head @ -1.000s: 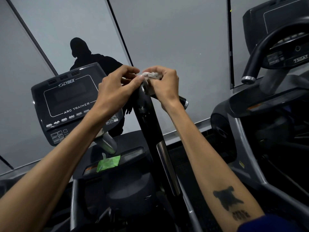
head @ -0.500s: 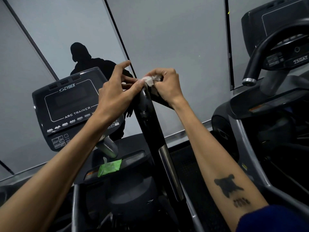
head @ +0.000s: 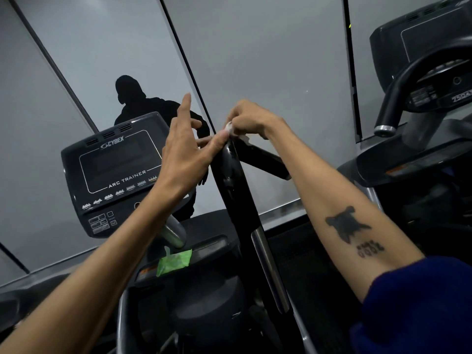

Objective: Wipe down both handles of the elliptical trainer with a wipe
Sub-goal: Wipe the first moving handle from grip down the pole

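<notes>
A black upright handle of the elliptical trainer rises in the middle, with a side grip branching to the right from its top. My right hand pinches a small white wipe against the top of the handle. My left hand is beside the handle's top on the left, fingers spread, its thumb touching the handle near the wipe. Most of the wipe is hidden under my right fingers.
The trainer's console stands left of the handle. A green wipe packet lies on the ledge below it. Another machine with a curved black handle stands at the right. A mirrored wall is behind.
My left hand has opened, its fingers lifting off the handle's top. My right hand has stayed at the top with the wipe, and the side grip is more exposed.
</notes>
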A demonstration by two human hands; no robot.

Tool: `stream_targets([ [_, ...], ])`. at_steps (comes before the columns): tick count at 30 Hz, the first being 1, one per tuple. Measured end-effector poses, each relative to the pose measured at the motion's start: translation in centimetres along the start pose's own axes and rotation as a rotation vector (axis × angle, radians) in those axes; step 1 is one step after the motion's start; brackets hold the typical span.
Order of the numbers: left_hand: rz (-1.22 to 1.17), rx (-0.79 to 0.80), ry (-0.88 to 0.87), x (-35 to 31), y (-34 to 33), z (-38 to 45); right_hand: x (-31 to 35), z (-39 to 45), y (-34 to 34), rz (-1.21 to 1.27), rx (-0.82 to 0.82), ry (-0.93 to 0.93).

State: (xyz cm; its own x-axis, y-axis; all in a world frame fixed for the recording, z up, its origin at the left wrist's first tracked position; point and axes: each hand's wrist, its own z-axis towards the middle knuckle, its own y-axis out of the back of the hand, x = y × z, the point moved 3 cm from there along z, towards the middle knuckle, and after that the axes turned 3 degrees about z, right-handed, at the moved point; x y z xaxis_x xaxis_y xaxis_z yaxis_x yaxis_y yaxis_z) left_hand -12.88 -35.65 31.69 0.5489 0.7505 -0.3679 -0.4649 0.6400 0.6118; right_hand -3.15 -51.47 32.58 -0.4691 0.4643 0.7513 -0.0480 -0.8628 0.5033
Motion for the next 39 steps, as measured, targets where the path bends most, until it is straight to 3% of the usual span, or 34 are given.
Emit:
stream_targets([
  [5,-0.055,0.005,0.043,0.0,0.0,0.1,1.1,-0.8,0.0,0.087,-0.008,0.131],
  [7,-0.058,0.021,0.052,-0.1,0.1,0.1,-0.7,-0.7,0.2,0.144,0.01,0.082],
  [10,-0.067,0.023,0.046,-0.2,0.1,0.0,-3.6,-0.1,0.1,0.042,-0.059,-0.067],
  [13,-0.072,0.015,0.044,-0.1,0.0,0.0,-2.2,0.2,-0.1,-0.024,-0.043,-0.01],
  [16,-0.088,0.02,0.056,0.2,0.0,0.0,-0.7,-0.1,-0.3,0.131,0.013,0.063],
  [19,-0.111,0.026,0.066,0.2,0.0,0.0,-2.8,0.1,-0.7,0.298,0.038,0.002],
  [22,-0.129,0.025,0.075,0.2,0.0,0.0,-2.3,0.7,-0.5,0.174,0.091,-0.064],
  [25,-0.159,0.011,0.09,0.2,-0.1,-0.1,1.1,1.2,-0.6,0.006,0.215,-0.02],
  [28,-0.181,-0.025,0.098,0.2,-0.3,-0.2,2.4,1.4,-1.0,-0.005,0.268,0.023],
  [34,-0.287,-0.094,0.141,0.7,-0.9,-0.8,1.9,-0.8,-0.9,0.245,0.164,0.121],
  [39,-0.309,-0.111,0.137,0.9,-1.0,-1.4,1.1,-6.2,-1.0,0.485,-0.038,0.384],
])
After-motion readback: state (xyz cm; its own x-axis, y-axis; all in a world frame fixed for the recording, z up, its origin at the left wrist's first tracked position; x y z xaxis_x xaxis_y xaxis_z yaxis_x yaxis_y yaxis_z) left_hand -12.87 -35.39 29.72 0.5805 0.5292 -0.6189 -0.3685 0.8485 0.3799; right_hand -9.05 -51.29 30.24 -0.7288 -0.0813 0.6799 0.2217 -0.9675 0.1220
